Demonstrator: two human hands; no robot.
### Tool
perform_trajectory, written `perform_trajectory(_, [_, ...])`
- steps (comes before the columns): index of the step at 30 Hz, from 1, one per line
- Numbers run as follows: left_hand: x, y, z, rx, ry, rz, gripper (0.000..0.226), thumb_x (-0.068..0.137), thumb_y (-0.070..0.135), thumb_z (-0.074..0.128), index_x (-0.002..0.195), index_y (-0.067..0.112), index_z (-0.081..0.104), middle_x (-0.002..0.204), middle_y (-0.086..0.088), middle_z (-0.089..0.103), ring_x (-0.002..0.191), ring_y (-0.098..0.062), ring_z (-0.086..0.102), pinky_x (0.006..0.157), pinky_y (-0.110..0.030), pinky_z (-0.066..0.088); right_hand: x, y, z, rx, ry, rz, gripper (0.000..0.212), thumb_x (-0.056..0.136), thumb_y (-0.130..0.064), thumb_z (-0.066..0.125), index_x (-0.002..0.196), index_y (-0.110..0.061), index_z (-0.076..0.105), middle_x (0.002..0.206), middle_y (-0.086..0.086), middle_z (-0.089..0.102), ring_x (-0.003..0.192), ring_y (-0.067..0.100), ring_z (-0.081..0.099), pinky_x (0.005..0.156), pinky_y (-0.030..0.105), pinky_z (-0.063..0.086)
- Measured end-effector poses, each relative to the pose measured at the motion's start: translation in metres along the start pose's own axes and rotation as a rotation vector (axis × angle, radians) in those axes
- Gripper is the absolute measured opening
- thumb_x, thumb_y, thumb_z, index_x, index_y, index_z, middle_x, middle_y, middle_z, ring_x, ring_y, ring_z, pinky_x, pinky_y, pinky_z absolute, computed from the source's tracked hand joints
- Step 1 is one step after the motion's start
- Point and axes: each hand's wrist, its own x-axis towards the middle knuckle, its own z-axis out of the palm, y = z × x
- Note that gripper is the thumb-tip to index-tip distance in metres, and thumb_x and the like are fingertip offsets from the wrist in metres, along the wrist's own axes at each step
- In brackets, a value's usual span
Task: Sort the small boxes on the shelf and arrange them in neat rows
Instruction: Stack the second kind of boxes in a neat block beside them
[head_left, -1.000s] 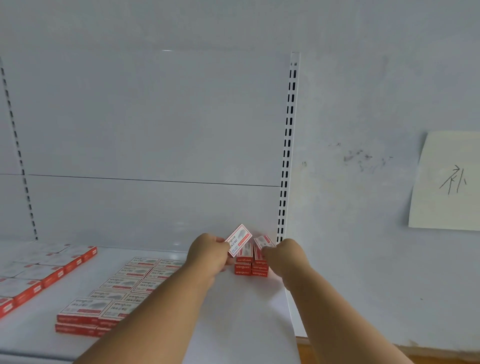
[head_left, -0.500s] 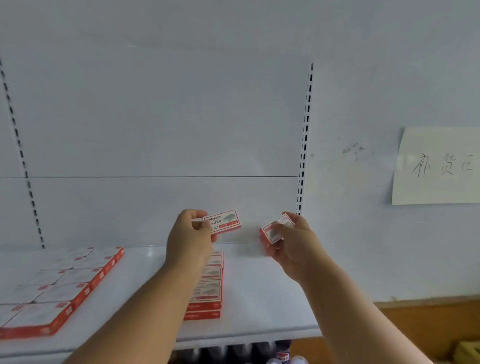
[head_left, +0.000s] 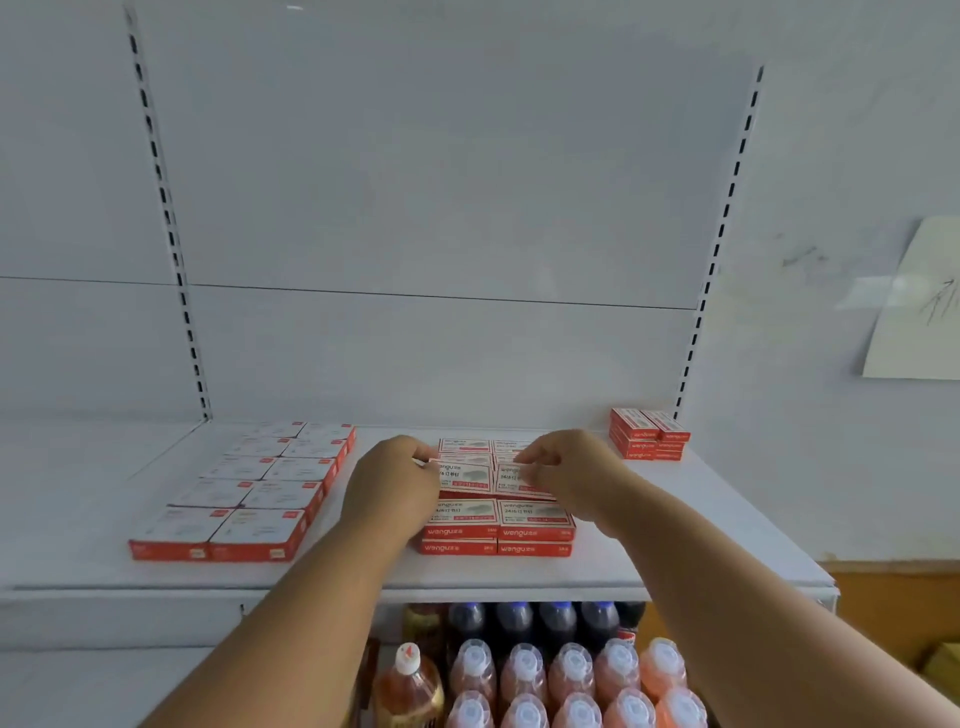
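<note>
Now left hand (head_left: 389, 480) pinches small box (head_left: 464, 475), right hand (head_left: 569, 467) pinches neighbouring box (head_left: 519, 480), both atop middle stack (head_left: 498, 530) on shelf (head_left: 675, 530); bottles (head_left: 545, 675) below.

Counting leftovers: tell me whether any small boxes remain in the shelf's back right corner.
Yes, a small stack of red boxes sits in the shelf's back right corner.

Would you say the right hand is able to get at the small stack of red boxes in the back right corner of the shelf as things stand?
Probably yes: the right hand holds a box, but bare shelf lies between it and the corner stack.
</note>
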Motion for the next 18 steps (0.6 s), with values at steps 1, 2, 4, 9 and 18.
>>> perform_trajectory(1, [0.0,-0.002,0.0,0.002,-0.018,-0.003,0.023,0.098,0.027,0.054,0.116,0.021,0.068,0.109,0.001,0.071,0.085,-0.014,0.067,0.057,-0.019,0.047,0.0,-0.003,0.0,-0.058,-0.006,-0.018,0.017,0.092,-0.02,0.064,0.107,-0.02,0.072,0.099,-0.004,0.069,0.084,0.016,0.068,0.074,0.031,0.059])
perform_trajectory(2, [0.0,-0.003,-0.001,0.012,-0.035,0.003,0.023,0.098,0.027,0.054,0.116,0.021,0.068,0.107,0.002,0.071,0.085,-0.014,0.067,0.058,-0.019,0.048,0.0,-0.006,0.0,-0.138,-0.002,-0.037,0.02,0.092,-0.021,0.063,0.109,-0.021,0.073,0.104,-0.004,0.069,0.089,0.016,0.067,0.08,0.031,0.058])
perform_trajectory(4, [0.002,-0.005,-0.001,0.046,-0.067,0.024,0.024,0.099,0.029,0.054,0.116,0.022,0.068,0.104,0.004,0.072,0.084,-0.012,0.067,0.062,-0.02,0.051,-0.002,-0.013,-0.001,-0.342,-0.007,-0.059,0.023,0.094,-0.024,0.059,0.113,-0.023,0.072,0.111,-0.004,0.069,0.097,0.017,0.065,0.085,0.03,0.055])
perform_trajectory(9, [0.003,-0.006,-0.004,0.129,-0.124,0.058,0.024,0.099,0.031,0.053,0.113,0.021,0.07,0.104,0.003,0.072,0.086,-0.013,0.066,0.065,-0.02,0.05,-0.004,-0.018,0.001,-0.583,-0.01,0.02,0.033,0.094,-0.041,0.055,0.106,-0.013,0.069,0.101,0.003,0.069,0.09,0.019,0.066,0.079,0.032,0.057])
perform_trajectory(18, [0.0,-0.003,-0.004,0.179,-0.107,0.078,0.016,0.097,0.032,0.056,0.107,0.023,0.066,0.103,0.004,0.069,0.084,-0.012,0.066,0.06,-0.019,0.049,-0.005,-0.007,0.001,-0.415,0.003,-0.003,0.023,0.094,-0.032,0.06,0.099,-0.015,0.075,0.091,0.0,0.071,0.082,0.016,0.067,0.073,0.029,0.056])
